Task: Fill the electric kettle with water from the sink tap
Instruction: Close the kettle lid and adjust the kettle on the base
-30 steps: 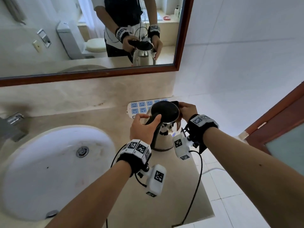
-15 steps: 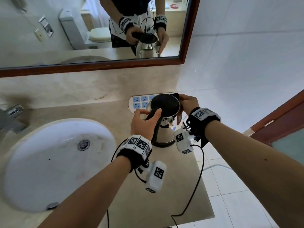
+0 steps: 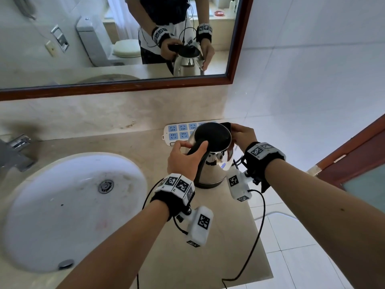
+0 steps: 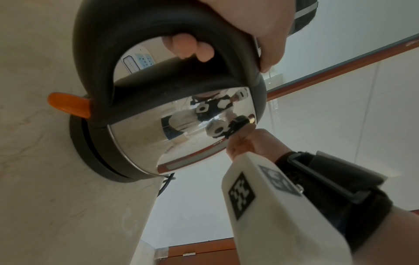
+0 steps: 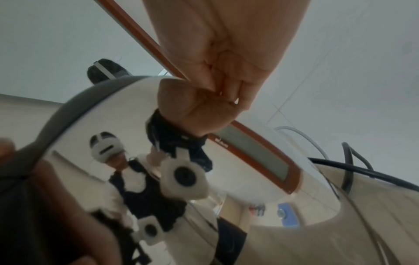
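Observation:
A steel electric kettle with a black lid stands on its black base on the beige counter, right of the sink. My left hand grips the black handle, fingertips curled through it and thumb on top. An orange switch sticks out under the handle. My right hand cups the kettle's far upper side, thumb at the lid's edge. In the right wrist view the right hand lies against the shiny body. The lid is down. The tap is at the far left.
A white round basin is sunk into the counter at the left. A white-and-blue power strip lies behind the kettle against the back wall. Black cables hang over the counter's right edge. A brown door stands at the right.
Both hands keep their hold on the kettle, which stays on its base. Only the head view has shifted a little.

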A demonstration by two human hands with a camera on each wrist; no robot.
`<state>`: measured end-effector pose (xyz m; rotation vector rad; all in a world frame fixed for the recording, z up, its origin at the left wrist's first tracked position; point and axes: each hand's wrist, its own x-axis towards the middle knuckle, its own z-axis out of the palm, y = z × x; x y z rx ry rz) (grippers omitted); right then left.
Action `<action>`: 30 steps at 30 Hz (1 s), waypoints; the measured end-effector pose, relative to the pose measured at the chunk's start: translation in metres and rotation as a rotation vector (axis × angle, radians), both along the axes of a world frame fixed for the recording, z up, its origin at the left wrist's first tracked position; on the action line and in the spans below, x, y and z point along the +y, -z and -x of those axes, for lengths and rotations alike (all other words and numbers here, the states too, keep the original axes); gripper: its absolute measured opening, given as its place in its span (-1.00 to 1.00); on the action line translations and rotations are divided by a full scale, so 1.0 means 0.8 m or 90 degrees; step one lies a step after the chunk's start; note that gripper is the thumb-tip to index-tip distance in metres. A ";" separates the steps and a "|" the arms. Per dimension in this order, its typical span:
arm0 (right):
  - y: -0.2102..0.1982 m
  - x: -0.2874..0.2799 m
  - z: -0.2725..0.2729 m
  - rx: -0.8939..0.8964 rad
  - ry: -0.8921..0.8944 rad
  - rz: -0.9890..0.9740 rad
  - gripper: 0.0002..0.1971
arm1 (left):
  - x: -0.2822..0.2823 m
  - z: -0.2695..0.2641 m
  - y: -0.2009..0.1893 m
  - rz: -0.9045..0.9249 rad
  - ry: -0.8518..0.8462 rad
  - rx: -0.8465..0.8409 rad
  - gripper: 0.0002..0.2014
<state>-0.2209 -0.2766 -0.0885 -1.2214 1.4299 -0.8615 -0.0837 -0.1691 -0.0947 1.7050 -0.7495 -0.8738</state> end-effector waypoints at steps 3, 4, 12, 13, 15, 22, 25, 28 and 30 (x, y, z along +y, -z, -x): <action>0.000 -0.001 -0.004 0.021 -0.014 0.017 -0.54 | 0.000 -0.004 -0.001 -0.002 -0.013 0.008 -0.44; -0.001 -0.002 -0.005 0.029 -0.021 0.024 -0.55 | 0.000 -0.005 -0.002 -0.002 -0.016 0.010 -0.44; -0.003 -0.006 -0.008 0.043 -0.039 0.048 -0.58 | -0.005 -0.009 -0.001 -0.001 -0.015 -0.001 -0.44; -0.004 -0.007 -0.010 0.047 -0.041 0.048 -0.58 | -0.005 -0.010 -0.001 -0.001 -0.019 0.001 -0.45; -0.002 -0.009 -0.011 0.058 -0.046 0.040 -0.59 | -0.006 -0.009 0.001 -0.006 -0.017 0.008 -0.49; 0.009 -0.006 -0.006 0.039 -0.023 0.026 -0.59 | -0.007 -0.005 0.008 -0.007 -0.004 -0.002 -0.45; 0.013 -0.008 -0.006 0.036 -0.009 0.030 -0.60 | -0.006 -0.005 0.009 -0.014 -0.003 -0.004 -0.43; 0.016 -0.009 -0.007 0.049 -0.009 0.028 -0.61 | -0.004 -0.004 0.008 -0.019 -0.005 0.003 -0.41; 0.015 -0.009 -0.008 0.056 -0.010 0.030 -0.61 | -0.004 -0.003 0.008 -0.029 -0.008 0.008 -0.40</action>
